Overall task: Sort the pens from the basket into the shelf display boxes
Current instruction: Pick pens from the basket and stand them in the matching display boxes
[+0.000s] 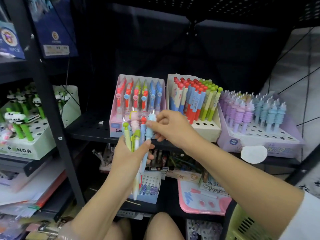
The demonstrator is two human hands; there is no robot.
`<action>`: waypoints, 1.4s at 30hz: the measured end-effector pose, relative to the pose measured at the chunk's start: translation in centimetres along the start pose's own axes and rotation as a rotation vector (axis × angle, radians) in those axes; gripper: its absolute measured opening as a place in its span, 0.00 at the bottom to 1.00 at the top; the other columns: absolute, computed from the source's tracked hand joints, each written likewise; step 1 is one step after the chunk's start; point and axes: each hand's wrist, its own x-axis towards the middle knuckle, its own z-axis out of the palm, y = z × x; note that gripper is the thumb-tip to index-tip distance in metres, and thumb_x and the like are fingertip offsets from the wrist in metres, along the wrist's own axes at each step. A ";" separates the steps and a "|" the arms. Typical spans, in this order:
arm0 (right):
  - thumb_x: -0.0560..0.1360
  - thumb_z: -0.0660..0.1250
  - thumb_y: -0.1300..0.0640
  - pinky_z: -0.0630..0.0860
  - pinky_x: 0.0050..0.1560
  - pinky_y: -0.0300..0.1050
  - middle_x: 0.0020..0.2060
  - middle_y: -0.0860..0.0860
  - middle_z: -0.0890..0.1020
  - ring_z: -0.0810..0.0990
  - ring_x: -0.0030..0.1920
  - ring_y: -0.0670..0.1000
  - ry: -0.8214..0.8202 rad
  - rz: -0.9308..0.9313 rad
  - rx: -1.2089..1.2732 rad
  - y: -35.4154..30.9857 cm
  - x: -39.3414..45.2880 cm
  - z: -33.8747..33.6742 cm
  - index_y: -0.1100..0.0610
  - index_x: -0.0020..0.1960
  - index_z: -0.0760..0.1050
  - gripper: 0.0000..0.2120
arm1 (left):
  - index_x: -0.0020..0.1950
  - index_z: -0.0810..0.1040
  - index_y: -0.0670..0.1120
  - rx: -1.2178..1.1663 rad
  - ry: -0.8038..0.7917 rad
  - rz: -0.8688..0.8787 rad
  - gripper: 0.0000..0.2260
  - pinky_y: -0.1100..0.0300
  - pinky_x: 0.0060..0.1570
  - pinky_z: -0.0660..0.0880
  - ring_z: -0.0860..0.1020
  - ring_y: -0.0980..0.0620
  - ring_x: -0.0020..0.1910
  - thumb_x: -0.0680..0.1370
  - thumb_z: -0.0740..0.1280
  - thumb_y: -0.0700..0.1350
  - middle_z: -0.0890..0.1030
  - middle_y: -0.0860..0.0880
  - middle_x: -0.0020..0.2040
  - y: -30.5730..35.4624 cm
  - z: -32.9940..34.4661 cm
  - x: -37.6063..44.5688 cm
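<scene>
Shelving of black perforated metal carries three display boxes side by side: a lilac box of purple and pale blue pens on the right, a cream box of red- and green-topped pens in the middle, and a pink box of red, green and blue pens on the left. A green basket sits at lower right. In front of the shelf edge, the left hand grips a bundle of pens upright, fingers wrapped round the barrels. The right hand pinches the pale blue pen near its top, still within the bundle.
</scene>
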 end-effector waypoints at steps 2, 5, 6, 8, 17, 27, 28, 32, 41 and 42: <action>0.77 0.65 0.58 0.78 0.34 0.35 0.31 0.50 0.79 0.77 0.28 0.42 0.032 0.000 0.099 0.4 -0.5 -1.7 0.58 0.43 0.74 0.05 | 0.54 0.76 0.48 -0.056 -0.029 -0.019 0.08 0.61 0.31 0.77 0.81 0.51 0.32 0.76 0.68 0.44 0.84 0.47 0.38 0.0 1.2 -0.2; 0.79 0.60 0.60 0.78 0.41 0.37 0.33 0.46 0.79 0.78 0.31 0.41 0.056 0.003 0.189 1.3 -1.4 -4.1 0.56 0.46 0.75 0.07 | 0.54 0.75 0.48 -0.065 -0.090 -0.039 0.07 0.63 0.29 0.76 0.81 0.52 0.30 0.76 0.67 0.43 0.84 0.47 0.37 -0.2 3.2 -0.3; 0.80 0.60 0.60 0.79 0.42 0.37 0.36 0.47 0.80 0.78 0.32 0.41 0.074 0.024 0.227 1.7 -1.7 -4.7 0.57 0.50 0.75 0.05 | 0.53 0.74 0.50 -0.053 -0.104 -0.034 0.07 0.64 0.29 0.76 0.81 0.52 0.30 0.76 0.67 0.43 0.85 0.48 0.37 -0.3 3.9 -0.4; 0.79 0.62 0.58 0.80 0.41 0.36 0.41 0.53 0.81 0.80 0.34 0.44 0.144 0.083 0.304 2.5 -2.6 -5.8 0.58 0.56 0.73 0.07 | 0.52 0.74 0.53 -0.019 -0.133 -0.020 0.09 0.66 0.29 0.75 0.81 0.53 0.31 0.75 0.68 0.43 0.85 0.50 0.38 -0.5 5.4 -0.4; 0.79 0.61 0.61 0.78 0.38 0.33 0.37 0.49 0.80 0.81 0.35 0.41 0.546 -0.088 0.300 4.5 -5.1 -16.6 0.55 0.46 0.75 0.05 | 0.49 0.77 0.35 0.002 -0.323 -0.065 0.08 0.66 0.25 0.73 0.77 0.56 0.24 0.77 0.65 0.40 0.83 0.48 0.31 -0.9 13.4 -0.6; 0.79 0.60 0.60 0.60 0.38 0.43 0.46 0.60 0.79 0.72 0.42 0.55 0.827 -0.069 -0.812 10.2 -6.1 -28.1 0.63 0.60 0.72 0.12 | 0.49 0.77 0.41 -0.047 -0.393 -0.163 0.03 0.63 0.27 0.76 0.82 0.50 0.30 0.77 0.65 0.39 0.84 0.45 0.35 -2.4 17.9 -0.9; 0.79 0.60 0.60 0.59 0.37 0.43 0.45 0.61 0.79 0.70 0.40 0.54 0.803 -0.059 -0.834 10.5 -5.9 -28.1 0.64 0.59 0.72 0.11 | 0.49 0.77 0.41 -0.037 -0.399 -0.164 0.03 0.63 0.27 0.76 0.82 0.50 0.30 0.77 0.65 0.39 0.84 0.45 0.35 -2.4 18.0 -0.9; 0.80 0.59 0.59 0.62 0.37 0.44 0.43 0.63 0.79 0.70 0.38 0.56 0.772 0.061 -0.839 11.6 -5.3 -28.2 0.64 0.57 0.72 0.10 | 0.49 0.77 0.42 -0.004 -0.400 -0.149 0.03 0.64 0.28 0.77 0.83 0.50 0.31 0.77 0.65 0.40 0.85 0.46 0.36 -2.4 18.1 -1.0; 0.80 0.56 0.63 0.70 0.43 0.47 0.49 0.66 0.78 0.75 0.45 0.62 0.672 0.435 -0.881 12.3 -4.4 -28.5 0.68 0.53 0.73 0.11 | 0.50 0.78 0.43 -0.055 -0.376 -0.165 0.04 0.63 0.31 0.78 0.84 0.48 0.36 0.77 0.65 0.40 0.85 0.46 0.38 -2.2 17.2 -1.2; 0.79 0.56 0.65 0.70 0.41 0.46 0.50 0.66 0.78 0.74 0.43 0.59 0.632 0.493 -0.900 12.5 -4.4 -28.3 0.68 0.50 0.73 0.09 | 0.49 0.78 0.43 -0.058 -0.374 -0.168 0.04 0.63 0.31 0.78 0.84 0.48 0.36 0.77 0.65 0.40 0.85 0.46 0.38 -2.2 17.1 -1.3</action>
